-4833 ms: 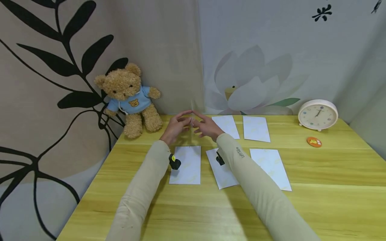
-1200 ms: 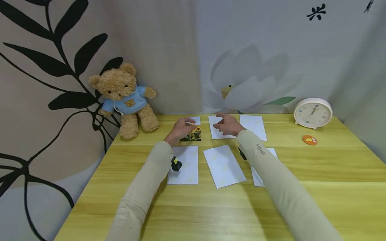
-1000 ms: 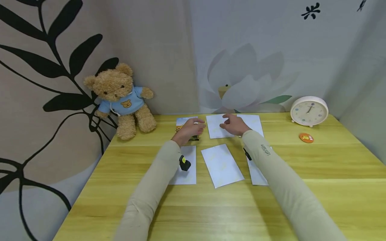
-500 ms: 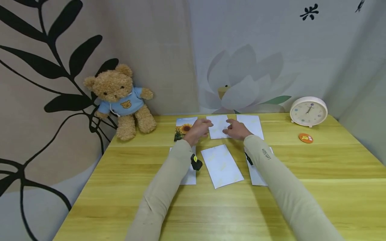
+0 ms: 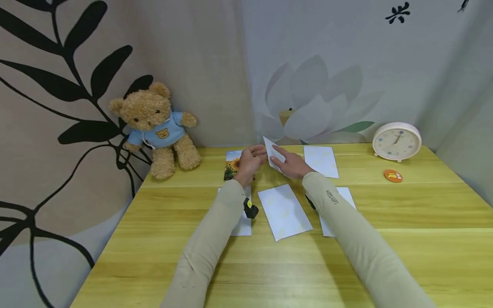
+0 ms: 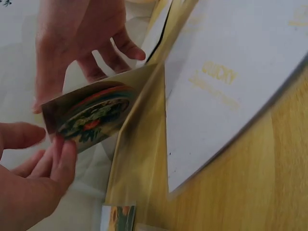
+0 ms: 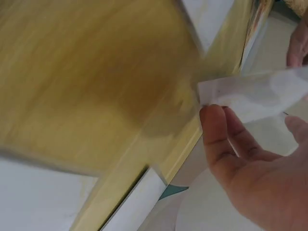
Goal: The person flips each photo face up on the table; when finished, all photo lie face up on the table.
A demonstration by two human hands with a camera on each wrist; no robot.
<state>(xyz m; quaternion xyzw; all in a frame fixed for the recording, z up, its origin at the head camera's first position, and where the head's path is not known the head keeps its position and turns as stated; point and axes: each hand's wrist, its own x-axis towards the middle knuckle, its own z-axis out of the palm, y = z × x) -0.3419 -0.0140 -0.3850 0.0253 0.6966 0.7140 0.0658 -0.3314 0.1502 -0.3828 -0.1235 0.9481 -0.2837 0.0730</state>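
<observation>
My right hand (image 5: 294, 166) pinches a picture card (image 5: 271, 149) and holds it up on edge at the back of the table. Its white back faces right, as the card (image 7: 252, 94) shows in the right wrist view. In the left wrist view, the card's other face (image 6: 94, 115) has a picture of food in a round dish. My left hand (image 5: 250, 164) is at the card's left side, fingertips (image 6: 67, 156) against a corner of the picture face. Just left of that hand a sunflower card (image 5: 233, 167) lies face up, partly covered by the hand.
White-backed cards lie flat at the back right (image 5: 321, 161), front left (image 5: 242, 224), front middle (image 5: 285, 211) and front right (image 5: 327, 226); both forearms partly cover the front ones. A teddy bear (image 5: 161, 132) sits at left. An alarm clock (image 5: 397, 142) and orange disc (image 5: 393, 176) are at right.
The card at the back left now lies with its sunflower picture up. Both hands have shifted right, and the back middle card has been lifted off the table and tilted up.
</observation>
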